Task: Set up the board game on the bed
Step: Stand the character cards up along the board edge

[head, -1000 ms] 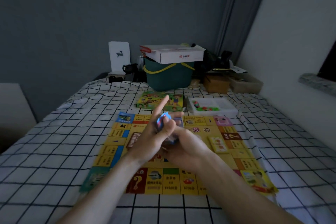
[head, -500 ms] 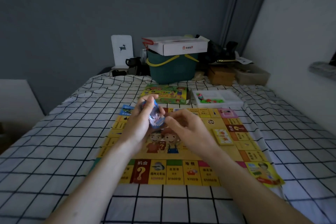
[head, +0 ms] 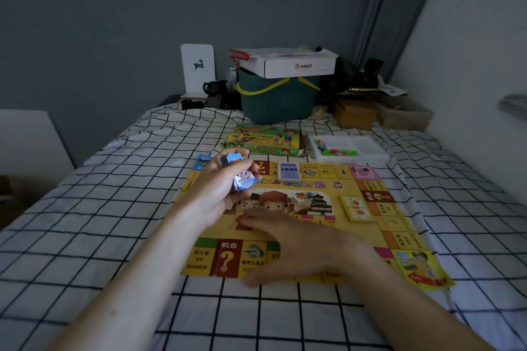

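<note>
A yellow game board (head: 368,239) lies flat on the checked bed sheet (head: 99,208). My left hand (head: 219,191) is raised over the board's left side, closed on a stack of play-money cards (head: 241,177). My right hand (head: 288,242) rests palm down on the board's near middle, fingers spread, holding nothing. A blue-grey card deck (head: 288,172) sits near the board's far edge. A yellow card deck (head: 356,208) lies on the board's right side.
The colourful game box (head: 265,139) and a white tray of small coloured pieces (head: 349,148) sit beyond the board. A green basket (head: 276,100) with a white carton on top, brown boxes and clutter stand at the bed's far end. A wall runs along the right.
My right hand has left the stack and dropped flat onto the board. The blue-grey deck now lies in view on the far edge. My left hand still holds the money stack.
</note>
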